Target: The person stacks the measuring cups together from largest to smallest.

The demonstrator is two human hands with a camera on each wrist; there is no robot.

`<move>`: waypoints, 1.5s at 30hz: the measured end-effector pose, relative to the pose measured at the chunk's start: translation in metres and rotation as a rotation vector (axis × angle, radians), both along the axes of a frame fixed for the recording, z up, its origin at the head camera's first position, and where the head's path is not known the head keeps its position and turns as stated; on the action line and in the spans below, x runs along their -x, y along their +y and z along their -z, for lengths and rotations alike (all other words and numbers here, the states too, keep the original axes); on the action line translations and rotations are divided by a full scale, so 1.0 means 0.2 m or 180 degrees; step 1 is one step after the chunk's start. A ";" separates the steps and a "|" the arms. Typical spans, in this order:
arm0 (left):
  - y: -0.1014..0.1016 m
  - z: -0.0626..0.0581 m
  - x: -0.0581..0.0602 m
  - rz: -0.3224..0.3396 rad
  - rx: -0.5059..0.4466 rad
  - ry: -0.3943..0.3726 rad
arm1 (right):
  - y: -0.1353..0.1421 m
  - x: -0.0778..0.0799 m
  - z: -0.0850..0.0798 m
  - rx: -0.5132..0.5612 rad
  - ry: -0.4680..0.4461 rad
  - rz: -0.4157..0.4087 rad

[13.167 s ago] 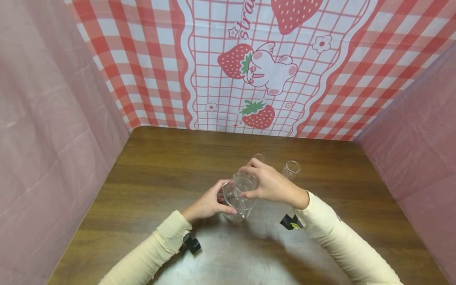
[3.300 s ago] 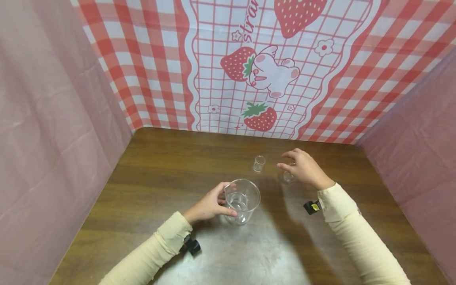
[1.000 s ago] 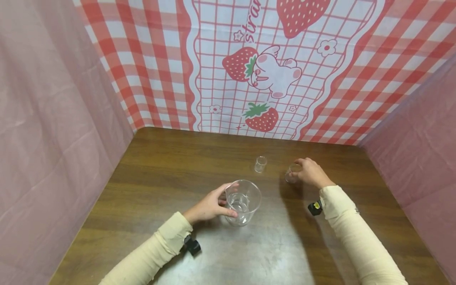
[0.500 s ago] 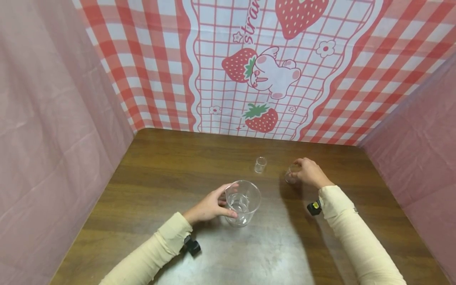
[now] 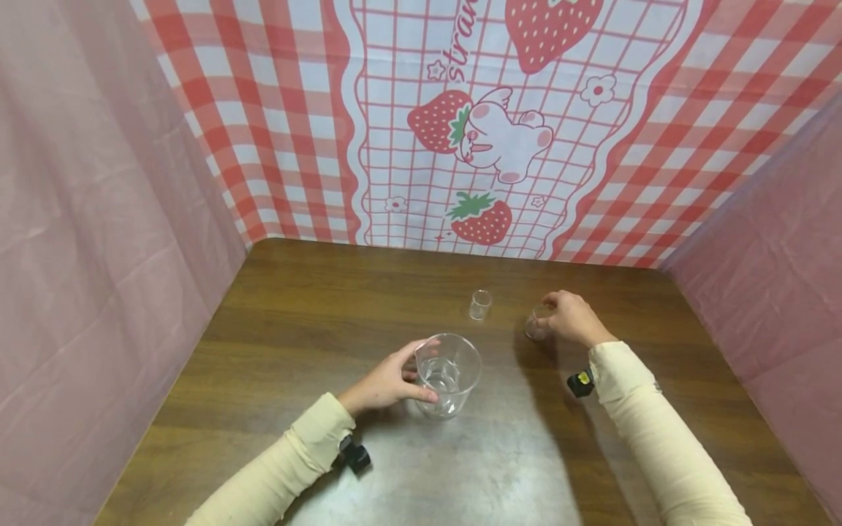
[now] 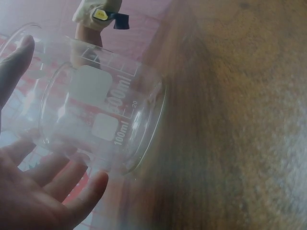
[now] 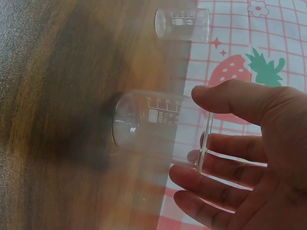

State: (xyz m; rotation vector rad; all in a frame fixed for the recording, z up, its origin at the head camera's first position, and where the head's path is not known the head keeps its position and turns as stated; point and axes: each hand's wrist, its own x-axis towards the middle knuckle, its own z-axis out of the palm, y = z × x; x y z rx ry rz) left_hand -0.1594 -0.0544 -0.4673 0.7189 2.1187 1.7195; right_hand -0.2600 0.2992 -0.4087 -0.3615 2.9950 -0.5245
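Observation:
My left hand (image 5: 388,376) curls round the side of a large clear glass beaker (image 5: 463,387), thumb near its front. A smaller glass beaker (image 5: 439,374) sits inside it; white "100ml" print shows through the wall in the left wrist view. Farther right, my right hand (image 5: 574,320) holds a small glass beaker (image 5: 536,330) near its rim from above, thumb on one side and fingers on the other. In the right wrist view this small beaker (image 7: 148,120) stands upright with its base close to the table. The smallest beaker (image 5: 480,307) stands to its left.
The brown wooden table (image 5: 316,307) ends at a red-and-white checked cloth (image 5: 296,146) with strawberry prints. Pink drapes (image 5: 131,219) hang along the left and right sides. A small black camera is strapped at each wrist.
Earlier my right hand lowered a beaker into the large one; now that beaker sits inside. My right hand has moved right and grips a small beaker. Little differs over the last second.

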 end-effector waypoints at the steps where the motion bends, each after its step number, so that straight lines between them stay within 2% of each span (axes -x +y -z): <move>1: 0.00 0.00 0.00 -0.0009 0.0007 -0.0010 | 0.00 0.00 0.00 0.0005 0.0006 0.0000; 28: 0.00 -0.01 0.00 0.0049 -0.0018 0.0035 | -0.08 -0.03 -0.09 0.0053 0.0099 -0.0128; 45: 0.00 0.00 0.01 0.0053 -0.0041 0.0013 | -0.14 -0.06 -0.15 0.0064 0.0227 -0.0368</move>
